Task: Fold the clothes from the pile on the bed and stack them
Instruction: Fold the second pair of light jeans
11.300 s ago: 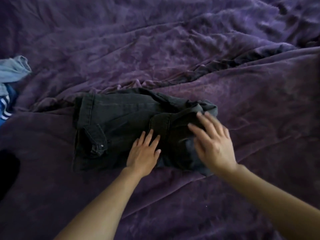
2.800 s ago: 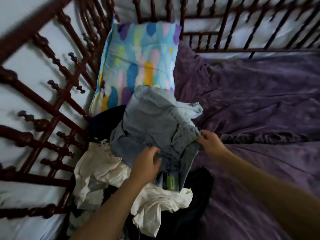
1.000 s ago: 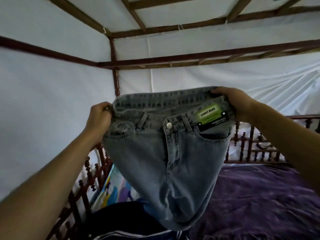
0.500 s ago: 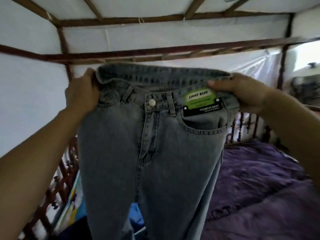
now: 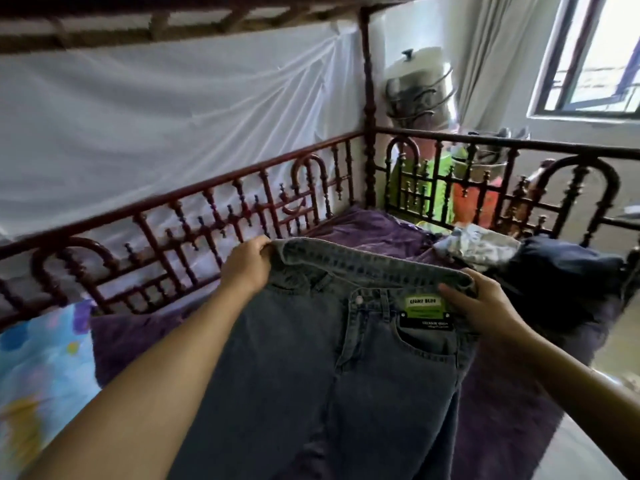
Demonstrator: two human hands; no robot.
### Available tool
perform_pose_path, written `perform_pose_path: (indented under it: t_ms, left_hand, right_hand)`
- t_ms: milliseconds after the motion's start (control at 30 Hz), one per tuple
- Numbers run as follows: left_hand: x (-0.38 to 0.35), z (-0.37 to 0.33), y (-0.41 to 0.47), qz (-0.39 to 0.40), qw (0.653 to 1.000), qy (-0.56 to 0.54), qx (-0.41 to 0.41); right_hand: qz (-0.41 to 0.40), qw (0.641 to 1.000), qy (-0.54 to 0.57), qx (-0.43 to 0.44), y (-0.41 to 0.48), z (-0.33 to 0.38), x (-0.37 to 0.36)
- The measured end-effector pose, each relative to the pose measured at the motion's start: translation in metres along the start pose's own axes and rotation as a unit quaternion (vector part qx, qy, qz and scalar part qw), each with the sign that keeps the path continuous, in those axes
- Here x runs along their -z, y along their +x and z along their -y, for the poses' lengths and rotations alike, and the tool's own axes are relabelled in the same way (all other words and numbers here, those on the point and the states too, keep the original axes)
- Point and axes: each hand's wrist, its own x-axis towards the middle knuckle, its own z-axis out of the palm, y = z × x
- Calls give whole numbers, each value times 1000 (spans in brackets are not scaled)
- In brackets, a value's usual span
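hands (image 5: pixel 247 268) grip jeans (image 5: pixel 346 375) (by waistband (image 5: pixel 363 263))

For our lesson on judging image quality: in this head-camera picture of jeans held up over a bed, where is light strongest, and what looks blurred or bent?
Head view: the window is blown out white, leaving the jeans dim; head view: the top beam and the pillow are smeared, yet the green label reads sharply; head view: the wide lens slightly bows the bed rail.

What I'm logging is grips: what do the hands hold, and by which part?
The jeans, by the waistband: left hand grips one end, right hand the other, beside the green tag.
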Motion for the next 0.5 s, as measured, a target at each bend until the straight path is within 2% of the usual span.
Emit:
perform_pose_path:
  t_ms: [100,200,367,500]
  left_hand:
    - [-87,-64,37,43,999,-6,-29]
    - [-189,-116,73,93,995,-14,-34]
    - [-370,-184,117,179,983,-2,24]
    - [-484,-229,128,221,974,-23,52]
  right_hand:
    - [-69,997,-13,-27,32,-63,64]
    - [-102,991,-55,-66,79,-138,121]
    - [-99,969,-157,-165,152,-273,193]
    - [-92,932,-230,-265,190,-360,237]
